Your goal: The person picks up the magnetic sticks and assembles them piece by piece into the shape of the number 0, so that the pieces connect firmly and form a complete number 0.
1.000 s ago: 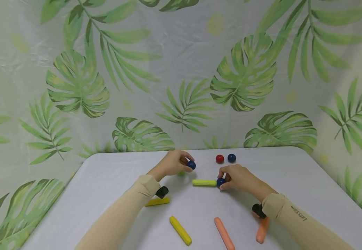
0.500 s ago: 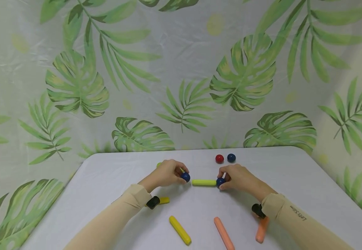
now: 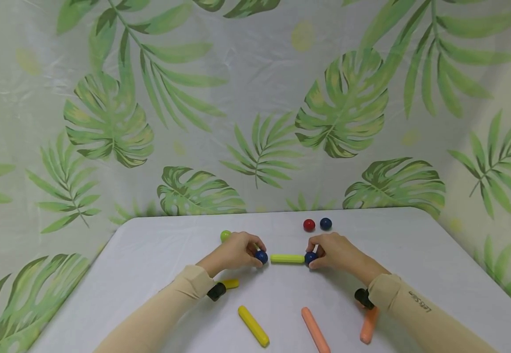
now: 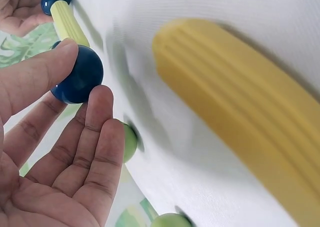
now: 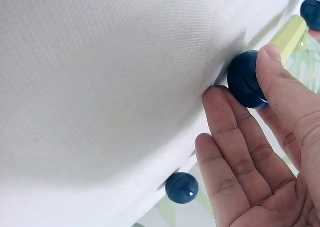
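Observation:
My left hand (image 3: 235,252) pinches a dark blue ball (image 3: 261,257) between thumb and fingers, just off the left end of a pale yellow-green ridged stick (image 3: 287,258). Against the stick's right end sits a second dark blue ball (image 3: 310,258), pinched by my right hand (image 3: 338,251). The stick lies level between the two balls. In the left wrist view, the thumb lies across the near blue ball (image 4: 82,77) and the stick (image 4: 69,22) runs on behind it. The right wrist view has the thumb and fingers around the other ball (image 5: 245,81), low at the white cloth.
A red ball (image 3: 309,225) and another blue ball (image 3: 325,224) lie at the back. A green ball (image 3: 225,236) is behind my left hand. Yellow sticks (image 3: 253,326) and orange sticks (image 3: 315,329) lie nearer, one partly under each forearm. The white table (image 3: 149,245) meets a leaf-patterned curtain (image 3: 255,98).
My left hand has brought its blue ball down and nearer, level with the stick's left end, uncovering the green ball behind. My right hand has stayed at the right end.

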Action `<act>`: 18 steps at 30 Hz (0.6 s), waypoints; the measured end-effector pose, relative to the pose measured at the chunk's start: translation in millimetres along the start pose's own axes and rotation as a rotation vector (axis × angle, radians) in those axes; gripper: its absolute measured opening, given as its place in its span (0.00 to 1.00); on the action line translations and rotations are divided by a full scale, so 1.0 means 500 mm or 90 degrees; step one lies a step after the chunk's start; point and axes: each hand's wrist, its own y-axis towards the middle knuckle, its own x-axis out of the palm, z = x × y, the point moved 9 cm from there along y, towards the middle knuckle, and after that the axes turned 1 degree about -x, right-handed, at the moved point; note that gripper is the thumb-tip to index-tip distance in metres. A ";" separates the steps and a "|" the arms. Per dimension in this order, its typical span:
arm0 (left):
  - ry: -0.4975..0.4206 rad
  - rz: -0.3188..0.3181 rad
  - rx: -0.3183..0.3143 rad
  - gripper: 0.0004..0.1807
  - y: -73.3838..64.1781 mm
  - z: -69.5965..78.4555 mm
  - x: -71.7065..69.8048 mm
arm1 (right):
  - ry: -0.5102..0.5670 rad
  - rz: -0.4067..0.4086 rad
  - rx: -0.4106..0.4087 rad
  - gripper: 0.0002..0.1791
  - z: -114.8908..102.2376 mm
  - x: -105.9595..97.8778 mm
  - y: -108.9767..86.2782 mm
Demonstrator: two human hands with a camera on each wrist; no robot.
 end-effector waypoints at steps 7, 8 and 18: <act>0.009 -0.003 0.003 0.16 0.001 0.003 0.006 | 0.008 -0.006 0.011 0.16 0.003 0.002 0.001; 0.009 -0.003 0.003 0.16 0.001 0.003 0.007 | 0.009 -0.005 0.011 0.16 0.003 0.002 0.002; 0.010 -0.006 0.009 0.16 0.002 0.009 0.014 | 0.010 -0.009 0.019 0.15 0.006 0.004 0.001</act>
